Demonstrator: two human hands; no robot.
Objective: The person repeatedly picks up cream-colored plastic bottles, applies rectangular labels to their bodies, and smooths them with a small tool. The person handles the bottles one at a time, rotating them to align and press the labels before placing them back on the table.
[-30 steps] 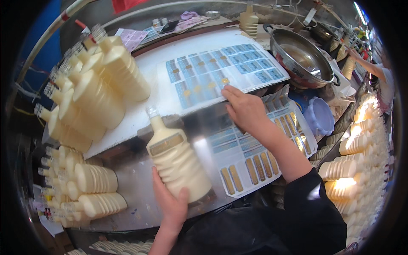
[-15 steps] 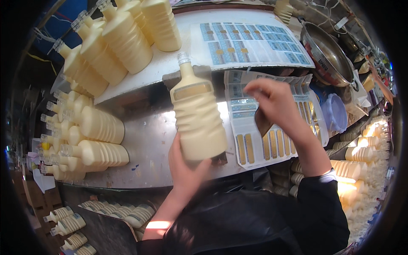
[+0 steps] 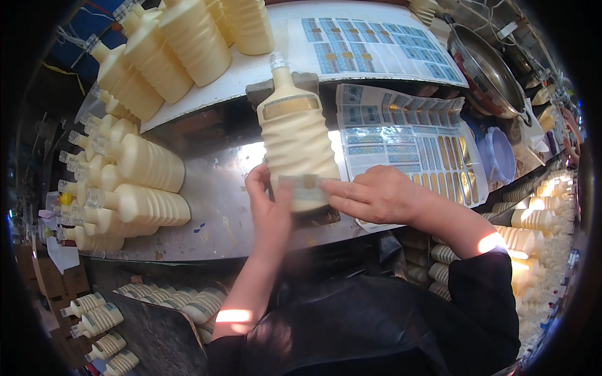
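A cream-coloured ribbed bottle lies tilted before me, its clear threaded neck pointing away and resting over a grey block. A gold label strip sits across its shoulder. My left hand is closed around the bottle's lower left side, its blurred thumb by the left end of a pale blue label. That label lies across the bottle's lower part. At its right end, my right hand grips it with fingers held together. Whether the label is fully stuck down I cannot tell.
Printed label sheets lie to the right, with another sheet on the raised white shelf. Cream bottles stand on the shelf and lie stacked at left. A purple basin and a large pan are at right.
My right hand has come from above the label sheets down to the bottle, bringing the pale label across it. My left hand has shifted up along the bottle's side.
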